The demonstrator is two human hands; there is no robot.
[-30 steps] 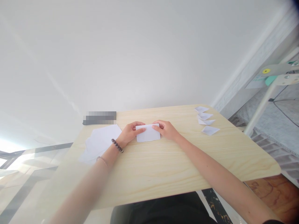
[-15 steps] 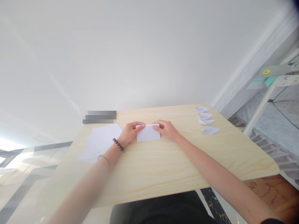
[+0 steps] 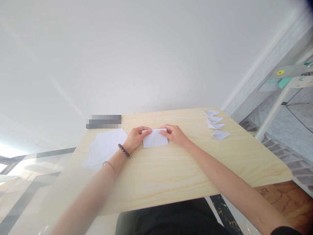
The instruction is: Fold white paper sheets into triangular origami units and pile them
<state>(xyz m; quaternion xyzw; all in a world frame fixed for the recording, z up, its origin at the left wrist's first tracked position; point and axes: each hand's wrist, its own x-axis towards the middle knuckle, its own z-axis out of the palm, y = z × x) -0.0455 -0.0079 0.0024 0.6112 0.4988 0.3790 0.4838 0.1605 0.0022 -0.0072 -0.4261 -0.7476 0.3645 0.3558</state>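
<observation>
A small white rectangle of folded paper (image 3: 155, 139) is held between my two hands over the middle of the table. My left hand (image 3: 137, 137) pinches its upper left edge, thumb in front and fingers behind. At the upper right edge, my right hand (image 3: 175, 134) grips it the same way. The fingers behind the sheet are partly hidden. Loose white sheets (image 3: 107, 143) lie spread beside my left wrist, partly covered by that arm. Several folded paper boats (image 3: 220, 134) stand in a column at the table's right side.
The pale wooden table (image 3: 156, 182) meets a white wall (image 3: 151, 58) at its far edge. A blurred-out dark object (image 3: 103, 122) rests at the back left corner. Off the right side stands a white metal frame (image 3: 274, 114).
Both hands keep the same pinch on the folded paper. Only a slight shift of the whole view shows.
</observation>
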